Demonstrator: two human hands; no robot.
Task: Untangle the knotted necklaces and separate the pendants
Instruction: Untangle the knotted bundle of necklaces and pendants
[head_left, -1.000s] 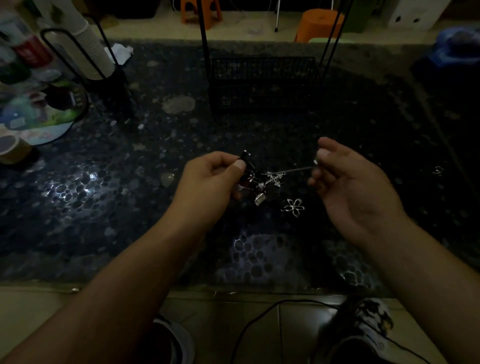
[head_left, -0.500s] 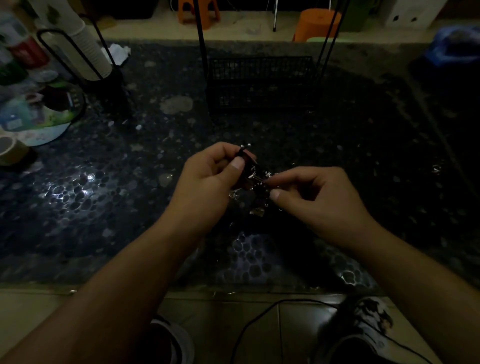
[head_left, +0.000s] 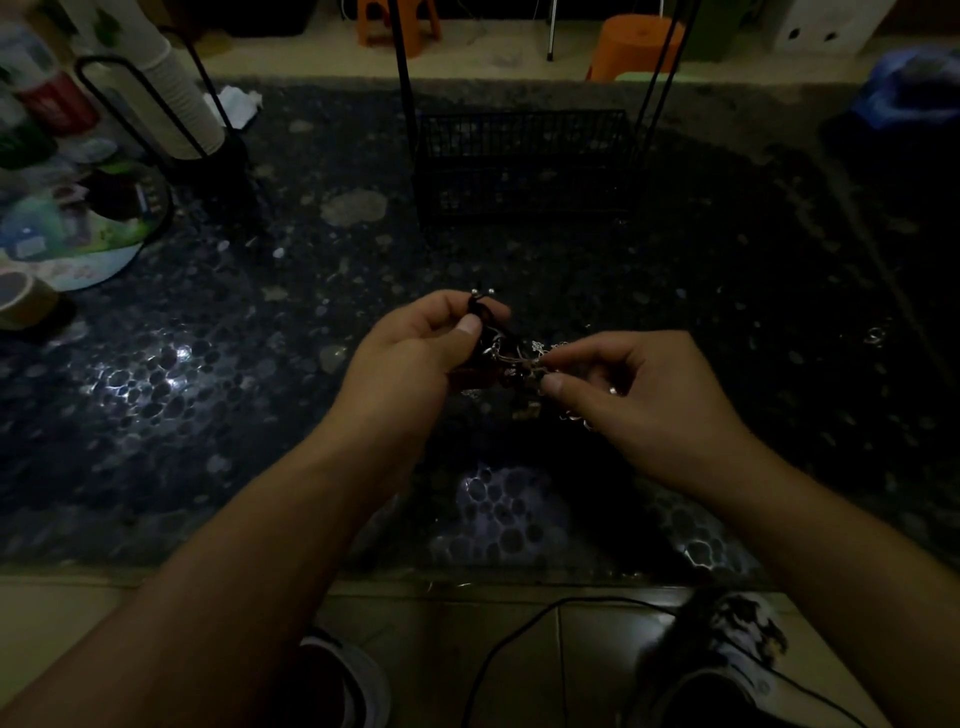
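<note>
Silver chains and dark cord form a tangle (head_left: 511, 358) held above the bench (head_left: 208, 395), the left hand (head_left: 415, 358) pinching its top and the right hand (head_left: 639, 395) pinching a strand, so the untangling looks underway and next needs a gentle, careful pull.

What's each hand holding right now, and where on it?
Left hand pinches the dark cord end of the tangled silver-and-dark necklace bundle; right hand pinches its silver chain side. Exact strands cannot be told.

No text, label or number is legible anywhere; the dim light blurs all packaging.
</note>
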